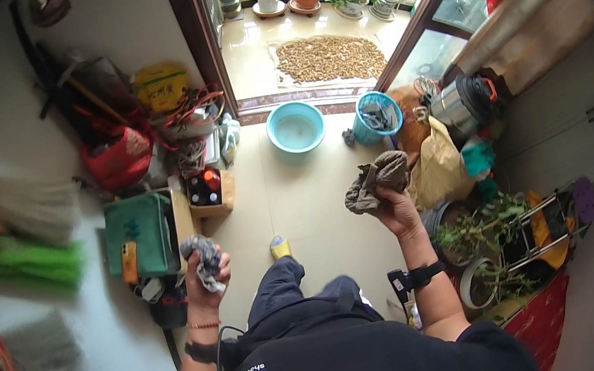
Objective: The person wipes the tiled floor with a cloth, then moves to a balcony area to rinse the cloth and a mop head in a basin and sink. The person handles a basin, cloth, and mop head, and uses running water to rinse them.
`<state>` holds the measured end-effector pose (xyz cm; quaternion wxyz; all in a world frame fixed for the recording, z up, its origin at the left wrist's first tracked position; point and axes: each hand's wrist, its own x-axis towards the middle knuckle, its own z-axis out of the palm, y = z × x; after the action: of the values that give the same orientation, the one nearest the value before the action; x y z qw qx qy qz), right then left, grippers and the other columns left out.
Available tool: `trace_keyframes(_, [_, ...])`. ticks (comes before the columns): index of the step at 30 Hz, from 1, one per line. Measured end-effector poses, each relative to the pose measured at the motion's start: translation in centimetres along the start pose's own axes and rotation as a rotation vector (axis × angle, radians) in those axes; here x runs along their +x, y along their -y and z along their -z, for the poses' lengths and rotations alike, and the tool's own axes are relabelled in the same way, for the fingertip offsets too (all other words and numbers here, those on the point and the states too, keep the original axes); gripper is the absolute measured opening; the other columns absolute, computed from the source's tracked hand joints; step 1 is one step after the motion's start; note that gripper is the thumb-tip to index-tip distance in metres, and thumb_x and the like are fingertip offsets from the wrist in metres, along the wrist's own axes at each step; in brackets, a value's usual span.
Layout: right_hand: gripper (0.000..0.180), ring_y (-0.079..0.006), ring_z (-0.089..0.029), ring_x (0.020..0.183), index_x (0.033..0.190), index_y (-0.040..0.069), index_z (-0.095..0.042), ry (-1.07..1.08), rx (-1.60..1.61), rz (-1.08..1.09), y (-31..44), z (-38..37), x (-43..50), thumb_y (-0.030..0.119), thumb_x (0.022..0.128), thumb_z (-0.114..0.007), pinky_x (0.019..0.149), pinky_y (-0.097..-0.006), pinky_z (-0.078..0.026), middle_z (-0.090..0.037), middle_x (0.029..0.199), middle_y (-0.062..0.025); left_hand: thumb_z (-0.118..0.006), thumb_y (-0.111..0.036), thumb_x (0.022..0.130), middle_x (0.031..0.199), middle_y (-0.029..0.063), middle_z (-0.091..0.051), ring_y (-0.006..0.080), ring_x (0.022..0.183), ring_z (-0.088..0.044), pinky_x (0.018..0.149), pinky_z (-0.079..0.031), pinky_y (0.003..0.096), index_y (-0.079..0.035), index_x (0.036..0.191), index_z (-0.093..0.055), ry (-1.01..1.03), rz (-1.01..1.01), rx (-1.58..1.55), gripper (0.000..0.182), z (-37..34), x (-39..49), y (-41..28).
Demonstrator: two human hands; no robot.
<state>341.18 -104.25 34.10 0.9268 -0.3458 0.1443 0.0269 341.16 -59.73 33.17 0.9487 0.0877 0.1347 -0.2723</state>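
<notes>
My left hand [208, 276] grips a crumpled grey-and-white cloth [205, 259], held at the left in front of my body. A wadded brown cloth [376, 182] is in my right hand [399, 210], raised farther forward on the right. Both cloths are bunched up, so their full shapes are hidden. Ahead on the tiled floor stands a light-blue plastic basin [295, 127], with what looks like shallow water in it. To its right is a blue waste basket [376, 118] with rubbish inside, a little beyond the brown cloth.
Left are a green box [140, 236] with a phone [130, 262] on it, a carton of bottles [211, 189] and hanging brooms [31, 254]. Right are potted plants [468, 232], a paper bag [439, 161] and a steel pot [460, 103]. Peanuts [330, 58] lie beyond the doorway.
</notes>
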Motion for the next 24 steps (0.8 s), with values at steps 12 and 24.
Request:
trace_keyframes(12, [0.048, -0.0347, -0.066, 0.102, 0.131, 0.003, -0.048, -0.433, 0.018, -0.171, 0.9, 8.7, 35.9, -0.012, 0.085, -0.053, 0.083, -0.0523, -0.059, -0.062, 0.118, -0.0165, -0.069, -0.022, 0.090, 0.075, 0.0020, -0.063, 0.0147, 0.058, -0.060, 0.048, -0.048, 0.0270, -0.010, 0.101, -0.060, -0.359, 0.412, 0.573, 0.019, -1.3, 51.0, -2.2])
trace_keyframes(24, [0.056, -0.0287, -0.067, 0.097, 0.129, 0.005, -0.051, -0.737, -0.250, -0.509, -9.9, 24.2, 65.8, -0.014, 0.077, -0.058, 0.078, -0.0471, -0.060, -0.065, 0.112, -0.0118, -0.071, -0.011, 0.085, 0.082, 0.0012, -0.064, 0.0140, 0.063, -0.062, 0.053, -0.052, 0.0305, -0.009, 0.108, -0.063, -0.782, 0.243, 0.729, 0.024, 18.6, 81.1, 0.7])
